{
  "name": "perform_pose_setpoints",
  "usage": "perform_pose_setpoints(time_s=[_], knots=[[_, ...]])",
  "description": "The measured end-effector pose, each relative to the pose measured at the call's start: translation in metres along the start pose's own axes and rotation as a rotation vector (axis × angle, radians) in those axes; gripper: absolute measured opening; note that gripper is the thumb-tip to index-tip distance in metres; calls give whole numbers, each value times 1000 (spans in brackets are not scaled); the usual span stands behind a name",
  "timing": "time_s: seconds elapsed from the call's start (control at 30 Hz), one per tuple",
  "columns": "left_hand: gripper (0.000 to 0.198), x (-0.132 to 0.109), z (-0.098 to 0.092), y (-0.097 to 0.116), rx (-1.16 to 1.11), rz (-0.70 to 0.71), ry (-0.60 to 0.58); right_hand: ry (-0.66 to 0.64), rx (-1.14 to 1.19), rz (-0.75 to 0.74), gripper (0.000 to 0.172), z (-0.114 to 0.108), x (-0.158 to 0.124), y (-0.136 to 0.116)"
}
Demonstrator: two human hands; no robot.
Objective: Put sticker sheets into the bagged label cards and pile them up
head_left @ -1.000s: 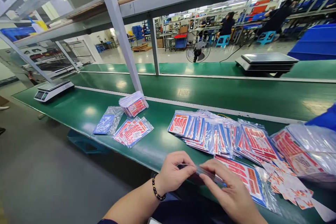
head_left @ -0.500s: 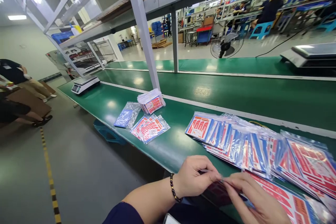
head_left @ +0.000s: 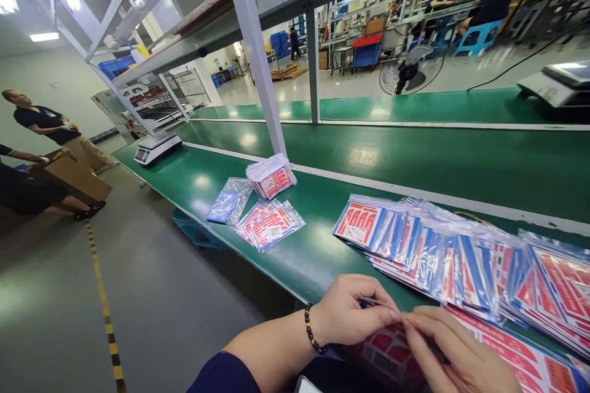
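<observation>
Left hand (head_left: 353,313) and right hand (head_left: 456,350) pinch 1 clear packet (head_left: 391,353) at its top edge. Best kept level, fingertips close, near the counter (head_left: 304,258).

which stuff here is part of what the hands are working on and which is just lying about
In hand:
- left hand and right hand, pinching one clear packet between them
- fanned row of packets on the green bench

Lying about:
- small packet pile
- blue bag
- wrapped stack
- scale
- floor fan
</observation>
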State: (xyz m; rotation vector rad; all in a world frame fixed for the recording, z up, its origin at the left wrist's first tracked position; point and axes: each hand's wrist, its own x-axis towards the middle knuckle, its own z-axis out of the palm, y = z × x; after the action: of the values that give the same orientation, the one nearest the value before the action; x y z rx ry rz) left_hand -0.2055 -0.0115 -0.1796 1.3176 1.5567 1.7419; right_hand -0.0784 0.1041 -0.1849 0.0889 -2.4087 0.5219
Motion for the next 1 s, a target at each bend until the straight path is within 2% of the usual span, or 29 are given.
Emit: perform_pose_setpoints(time_s=[0.13, 0.23, 0.33, 0.37, 0.43, 0.47, 0.53, 0.57, 0.6, 0.67, 0.73, 0.77, 0.83, 0.9, 0.93, 1.0], knots=[[30, -10, -4, -8, 20, -187, -76, 81, 98, 176, 3, 1, -1, 0], [22, -18, -23, -14, 120, -261, -66, 69, 172, 276, 10, 2, -8, -2], [28, -17, -68, -22, 279, -383, 91, 13, 187, 346, 30, 1, -22, -1], [30, -13, -88, -26, 369, -421, 149, 4, 169, 368, 32, -1, -28, 1], [33, -4, -131, -33, 634, -409, 258, -12, 111, 407, 23, -9, -43, 6], [35, 1, -152, -37, 757, -403, 271, -20, 65, 433, 17, -14, -52, 10], [38, 10, -183, -45, 1019, -506, 244, -31, -61, 510, 12, -27, -73, 19], [41, 13, -192, -48, 1170, -505, 225, -34, -146, 559, 13, -34, -85, 24], [43, 15, -194, -50, 1302, -445, 221, -31, -246, 619, 16, -41, -97, 30], [44, 17, -177, -52, 1412, -194, 203, -39, -449, 793, 27, -54, -120, 40], [37, 16, -135, -50, 1290, 77, 119, -112, -583, 1037, 37, -65, -137, 48], [32, 15, -107, -49, 1196, 156, 52, -170, -605, 1161, 42, -70, -142, 51], [28, 10, -46, -46, 1030, 245, -202, -289, -583, 1341, 48, -77, -146, 55], [33, 5, 9, -46, 890, 307, -472, -349, -520, 1409, 48, -79, -143, 57], [39, 2, 30, -48, 860, 295, -567, -360, -485, 1413, 46, -79, -141, 58], [48, -4, 60, -54, 828, 257, -655, -360, -413, 1380, 37, -77, -138, 57]])
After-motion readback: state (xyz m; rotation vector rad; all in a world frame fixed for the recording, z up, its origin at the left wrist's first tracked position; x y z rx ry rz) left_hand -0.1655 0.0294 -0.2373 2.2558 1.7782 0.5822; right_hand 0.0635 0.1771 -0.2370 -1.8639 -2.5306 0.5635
